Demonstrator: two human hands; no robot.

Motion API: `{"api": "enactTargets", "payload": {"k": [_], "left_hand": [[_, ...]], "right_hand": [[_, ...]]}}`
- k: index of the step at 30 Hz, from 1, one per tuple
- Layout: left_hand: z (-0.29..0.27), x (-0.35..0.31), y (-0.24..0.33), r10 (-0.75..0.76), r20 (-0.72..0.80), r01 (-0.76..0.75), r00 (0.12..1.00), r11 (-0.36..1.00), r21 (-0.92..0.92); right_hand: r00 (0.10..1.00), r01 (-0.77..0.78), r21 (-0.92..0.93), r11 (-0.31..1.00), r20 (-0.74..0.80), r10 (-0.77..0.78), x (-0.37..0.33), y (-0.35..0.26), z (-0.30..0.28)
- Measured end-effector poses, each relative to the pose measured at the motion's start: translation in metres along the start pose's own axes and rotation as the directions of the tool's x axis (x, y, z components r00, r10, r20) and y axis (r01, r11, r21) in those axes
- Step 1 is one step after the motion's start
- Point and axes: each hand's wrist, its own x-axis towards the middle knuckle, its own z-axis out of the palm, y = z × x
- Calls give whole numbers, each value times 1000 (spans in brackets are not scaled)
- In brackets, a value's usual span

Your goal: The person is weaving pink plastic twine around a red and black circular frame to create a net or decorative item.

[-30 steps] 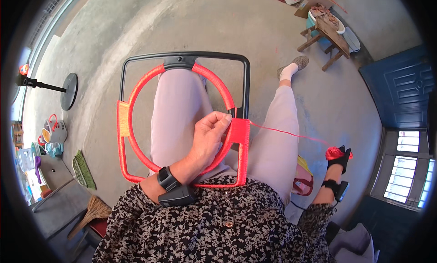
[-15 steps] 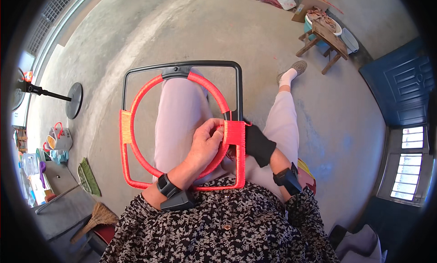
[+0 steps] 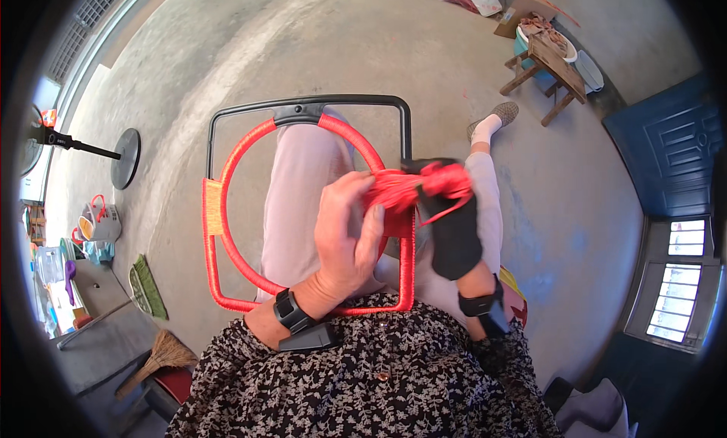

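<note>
A rectangular black frame with an inner ring lies across my lap. Bright red cord is wrapped closely round the ring and the frame's lower part, with a broad wrapped band at the left side. Above the right-hand band, a loose bundle of red cord stretches between my hands. My bare left hand has fingers and thumb about the bundle's left end. My right hand, in a black glove, grips its bunched right end; red strands cover those fingers, and the motion blurs them a little.
A round-based black stand is at the left, above a bucket, a green-headed mop and a straw broom. Far right are a wooden stool, a tub behind it and a blue door.
Both hands have risen from the ring's right side. The red cord bundle, mostly hidden before, now shows between them. My right hand has come out from behind the wrapped band.
</note>
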Motion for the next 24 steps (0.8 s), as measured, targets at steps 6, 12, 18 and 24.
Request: {"api": "enactTargets", "payload": {"k": [6,12,18,24], "left_hand": [[6,-19,-18,-650,392,759,651,546,-355],[5,-14,-15,-643,574,853,507,282,-439],[6,-14,-14,-647,575,830,500,171,-530],[7,-15,-16,-635,575,837,516,231,-496]], "right_hand": [[975,-72,-637,767,116,188,3,-22,-69],[958,-288,-841,457,-255,134,-9,34,-219],[730,-197,45,979,-660,177,-23,49,-260],[814,-581,353,733,246,527,-20,42,-96]]}}
